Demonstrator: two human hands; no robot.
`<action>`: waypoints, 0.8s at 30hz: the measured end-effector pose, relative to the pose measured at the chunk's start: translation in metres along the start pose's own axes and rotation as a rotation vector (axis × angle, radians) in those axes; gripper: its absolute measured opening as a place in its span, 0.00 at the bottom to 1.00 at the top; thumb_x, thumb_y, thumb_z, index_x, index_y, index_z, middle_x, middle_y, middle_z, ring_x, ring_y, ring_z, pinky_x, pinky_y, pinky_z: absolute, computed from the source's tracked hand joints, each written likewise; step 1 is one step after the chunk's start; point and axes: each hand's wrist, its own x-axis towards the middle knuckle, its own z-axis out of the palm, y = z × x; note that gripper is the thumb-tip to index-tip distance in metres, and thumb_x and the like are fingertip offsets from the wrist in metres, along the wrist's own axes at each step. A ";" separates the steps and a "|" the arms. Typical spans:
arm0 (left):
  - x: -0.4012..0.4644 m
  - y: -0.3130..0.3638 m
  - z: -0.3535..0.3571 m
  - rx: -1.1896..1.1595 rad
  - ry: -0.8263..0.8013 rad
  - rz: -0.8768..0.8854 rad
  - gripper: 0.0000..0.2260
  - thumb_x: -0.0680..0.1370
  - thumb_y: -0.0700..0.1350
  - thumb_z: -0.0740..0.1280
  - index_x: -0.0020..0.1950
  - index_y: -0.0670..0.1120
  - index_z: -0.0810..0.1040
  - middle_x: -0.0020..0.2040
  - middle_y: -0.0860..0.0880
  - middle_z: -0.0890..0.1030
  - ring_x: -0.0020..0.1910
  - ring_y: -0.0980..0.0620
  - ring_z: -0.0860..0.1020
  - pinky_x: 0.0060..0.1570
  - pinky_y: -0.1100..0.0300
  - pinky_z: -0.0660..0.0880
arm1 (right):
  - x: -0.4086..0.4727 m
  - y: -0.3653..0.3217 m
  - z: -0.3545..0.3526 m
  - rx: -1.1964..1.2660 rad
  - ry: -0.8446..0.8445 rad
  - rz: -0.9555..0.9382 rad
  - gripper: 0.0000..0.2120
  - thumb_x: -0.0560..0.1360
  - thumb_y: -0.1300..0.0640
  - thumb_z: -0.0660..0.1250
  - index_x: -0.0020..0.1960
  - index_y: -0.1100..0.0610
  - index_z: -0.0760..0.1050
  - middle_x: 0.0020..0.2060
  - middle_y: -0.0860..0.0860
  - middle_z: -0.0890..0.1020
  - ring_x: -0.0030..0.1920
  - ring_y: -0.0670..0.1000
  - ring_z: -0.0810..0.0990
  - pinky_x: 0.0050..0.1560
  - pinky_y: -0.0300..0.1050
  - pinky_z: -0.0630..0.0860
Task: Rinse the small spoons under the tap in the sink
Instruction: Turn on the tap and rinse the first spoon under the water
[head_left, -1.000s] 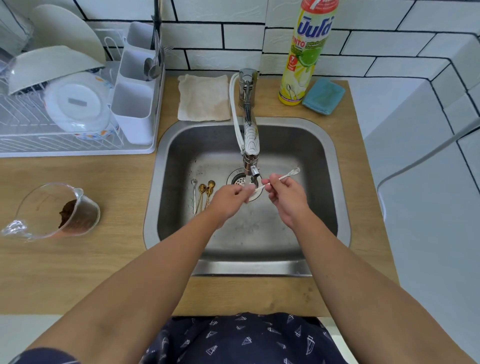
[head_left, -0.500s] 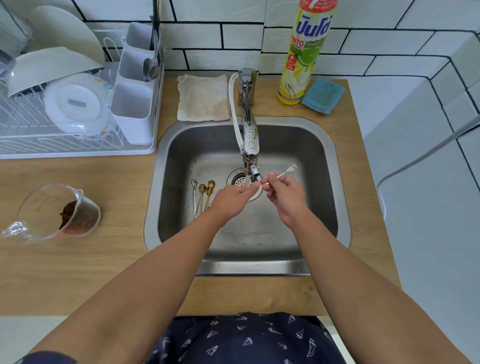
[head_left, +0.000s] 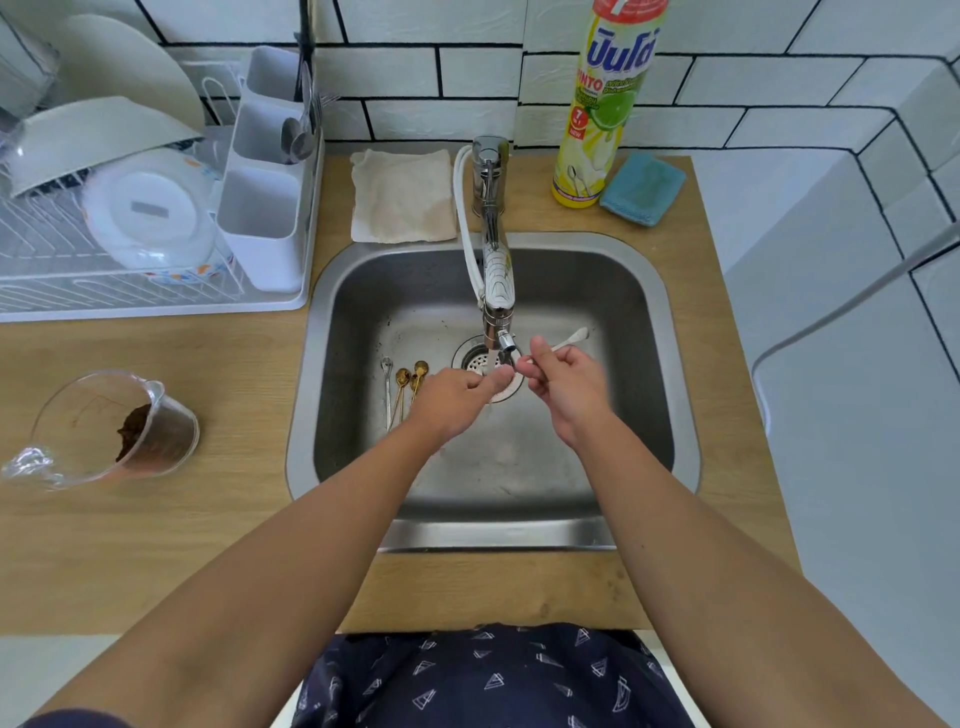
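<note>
Sink (head_left: 680, 364), one; tap (head_left: 496, 280), one, running. Small spoons: one silver spoon (head_left: 569, 340) pinched in right hand (head_left: 566, 384) under spout, axis slanting, visible end up-right; left hand (head_left: 457, 397) pinching near its hidden lower end. Resting spoons (head_left: 402, 387), apparently four, lengthwise on basin floor.

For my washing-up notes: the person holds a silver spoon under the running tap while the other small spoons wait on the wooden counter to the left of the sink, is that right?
Not quite. The waiting spoons lie inside the sink, on its floor left of the drain, not on the counter; the head view shows it. The rest holds: the right hand holds a silver spoon at the running tap.
</note>
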 end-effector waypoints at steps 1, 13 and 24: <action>0.001 0.000 -0.002 -0.089 -0.045 -0.002 0.27 0.78 0.67 0.62 0.28 0.48 0.68 0.24 0.56 0.67 0.28 0.54 0.66 0.33 0.57 0.63 | 0.000 0.000 0.001 0.013 0.010 -0.005 0.12 0.80 0.58 0.71 0.42 0.58 0.71 0.31 0.50 0.86 0.33 0.43 0.85 0.33 0.34 0.78; 0.007 0.006 0.000 -0.054 -0.071 0.036 0.24 0.79 0.65 0.62 0.30 0.51 0.72 0.28 0.57 0.75 0.31 0.55 0.73 0.35 0.55 0.70 | 0.001 0.000 0.002 0.034 0.049 0.033 0.13 0.79 0.59 0.73 0.40 0.57 0.72 0.33 0.53 0.86 0.31 0.43 0.84 0.32 0.35 0.77; 0.001 0.006 -0.005 -0.135 -0.035 -0.112 0.28 0.75 0.69 0.64 0.23 0.52 0.67 0.20 0.57 0.64 0.24 0.57 0.63 0.30 0.58 0.59 | -0.001 0.000 0.001 -0.053 -0.056 0.055 0.04 0.79 0.58 0.73 0.47 0.57 0.80 0.38 0.48 0.88 0.33 0.40 0.81 0.32 0.33 0.73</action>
